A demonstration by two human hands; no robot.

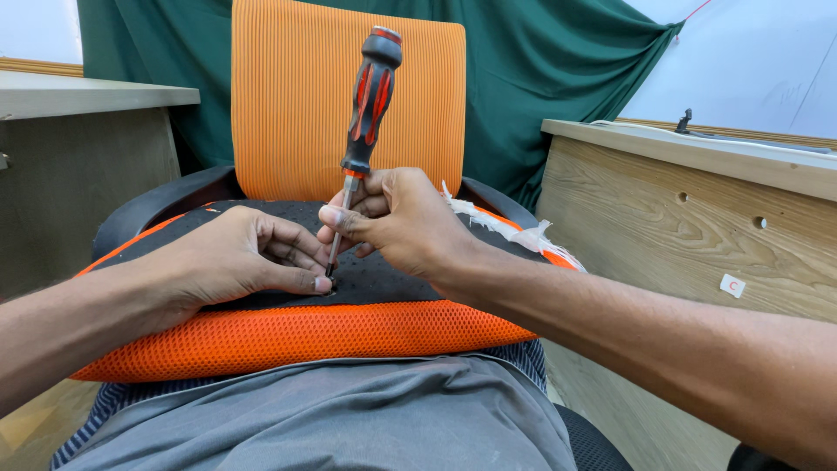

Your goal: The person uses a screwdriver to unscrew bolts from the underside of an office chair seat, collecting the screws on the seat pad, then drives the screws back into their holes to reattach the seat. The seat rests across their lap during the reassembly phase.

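Screwdriver (367, 105): a red-and-black handle stands nearly upright, leaning slightly to the right at the top; its thin metal shaft runs down to the black seat pad, the tip meeting the pad between the two hands.
Right hand (403, 222): fingers curled and pinched around the shaft just below the handle, thumb toward the viewer, forearm reaching in from the lower right.
Left hand (228, 260): resting on the pad, thumb and forefinger drawn together right at the tip; whether they pinch a screw cannot be told.
Seat (288, 336): orange mesh cushion with a black top, lying across the person's lap over grey cloth.
Backrest (296, 96): ribbed orange panel, upright behind the hands, with a green curtain (558, 70) hanging beyond it.
Torn edge (510, 228): frayed white material at the seat's right rim, just beside the right hand.
Desk (697, 218): pale wood panel with small holes, at right.
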